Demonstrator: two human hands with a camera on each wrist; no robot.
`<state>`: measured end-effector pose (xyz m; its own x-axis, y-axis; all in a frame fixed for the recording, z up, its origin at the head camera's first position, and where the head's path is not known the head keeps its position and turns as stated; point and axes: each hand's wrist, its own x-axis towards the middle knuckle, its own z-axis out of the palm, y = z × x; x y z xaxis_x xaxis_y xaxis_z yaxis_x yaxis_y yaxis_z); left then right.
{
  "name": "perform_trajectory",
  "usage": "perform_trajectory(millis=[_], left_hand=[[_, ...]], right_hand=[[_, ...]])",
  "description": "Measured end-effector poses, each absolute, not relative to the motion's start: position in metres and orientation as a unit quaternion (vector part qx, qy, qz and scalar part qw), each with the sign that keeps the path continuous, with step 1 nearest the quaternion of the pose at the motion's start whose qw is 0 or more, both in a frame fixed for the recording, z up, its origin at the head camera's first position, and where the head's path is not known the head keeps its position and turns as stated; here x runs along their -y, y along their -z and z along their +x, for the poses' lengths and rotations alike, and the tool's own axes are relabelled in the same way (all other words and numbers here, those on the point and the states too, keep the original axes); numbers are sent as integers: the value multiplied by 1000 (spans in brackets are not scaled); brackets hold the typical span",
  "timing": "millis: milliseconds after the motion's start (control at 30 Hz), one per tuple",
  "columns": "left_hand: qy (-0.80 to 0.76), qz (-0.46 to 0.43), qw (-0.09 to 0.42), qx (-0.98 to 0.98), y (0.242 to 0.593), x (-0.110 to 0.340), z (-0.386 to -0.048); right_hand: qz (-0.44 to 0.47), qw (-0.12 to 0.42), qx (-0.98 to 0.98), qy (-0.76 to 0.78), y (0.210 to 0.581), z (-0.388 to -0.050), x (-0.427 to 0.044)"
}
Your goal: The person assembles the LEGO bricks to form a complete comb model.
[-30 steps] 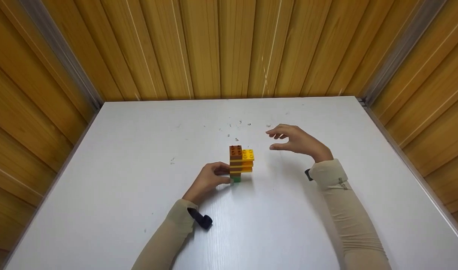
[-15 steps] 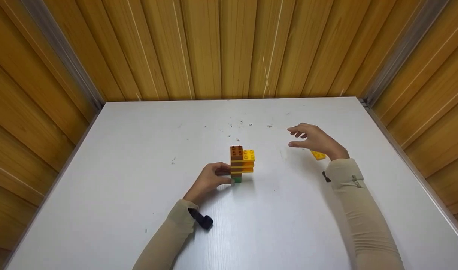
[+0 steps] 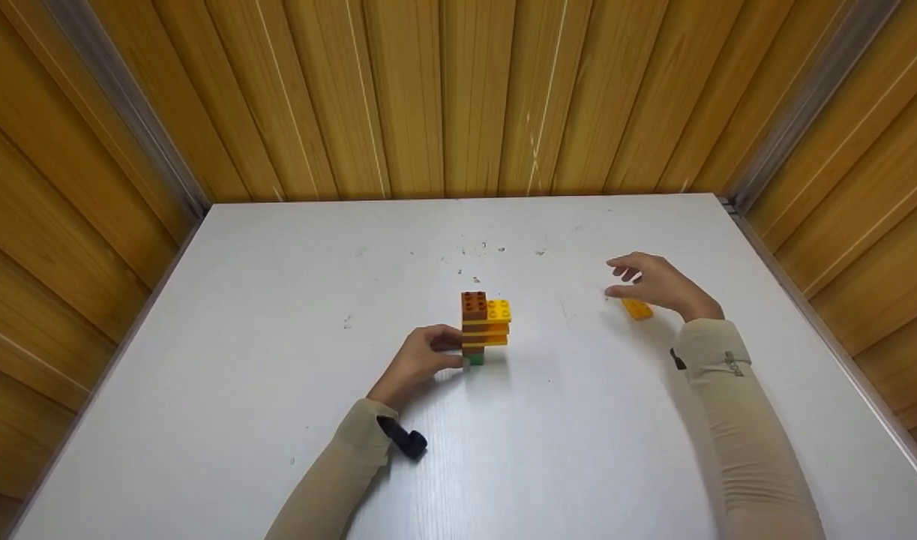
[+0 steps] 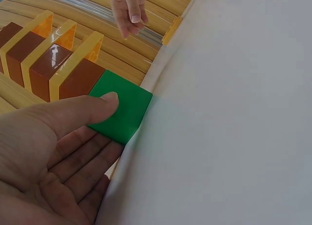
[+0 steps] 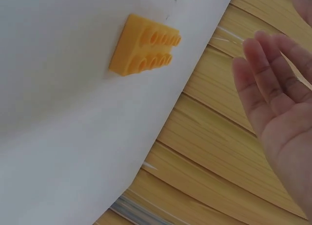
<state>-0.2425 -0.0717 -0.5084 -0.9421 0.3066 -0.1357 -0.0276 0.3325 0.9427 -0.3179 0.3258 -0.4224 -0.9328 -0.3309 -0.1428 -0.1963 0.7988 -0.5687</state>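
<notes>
A tower of toy building bricks (image 3: 474,305) stands upright on the table, brown bricks alternating with thin yellow plates that jut out to the right. Its lowest brick is green (image 4: 122,105). My left hand (image 3: 418,358) pinches that green base, thumb on the near face and fingers behind. Over on the right, a loose yellow brick (image 5: 146,47) lies studs up on the table. My right hand (image 3: 659,283) hovers just above and beside this brick (image 3: 637,309), fingers relaxed and apart from it, holding nothing.
The white table (image 3: 278,300) carries small dark scuff marks beyond the tower. Wood-look panel walls (image 3: 465,97) border its back and both sides. A black strap (image 3: 403,437) sits on the left wrist.
My right hand has moved to the right, away from the tower, and the loose yellow brick it had hidden has come into view. The left hand and tower stay put.
</notes>
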Motion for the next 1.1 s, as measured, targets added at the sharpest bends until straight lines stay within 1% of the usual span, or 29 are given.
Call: perform_trajectory(millis=[200,533,967,1100], left_hand=[[-579,101,137,-798,510,71,-243],[-582,100,141,-794,508,72,-243],[-581,101,141,-795,509,71,-243],[-584,99,143,-793,510,72,-243]], right_hand=[[-119,132,-945,274,428,-317,-337],[-95,159,-950,251,436,-316,-346],[-84,167,-954,233,443,-316,-354],[-95,163,-954,234,447,-315,-355]])
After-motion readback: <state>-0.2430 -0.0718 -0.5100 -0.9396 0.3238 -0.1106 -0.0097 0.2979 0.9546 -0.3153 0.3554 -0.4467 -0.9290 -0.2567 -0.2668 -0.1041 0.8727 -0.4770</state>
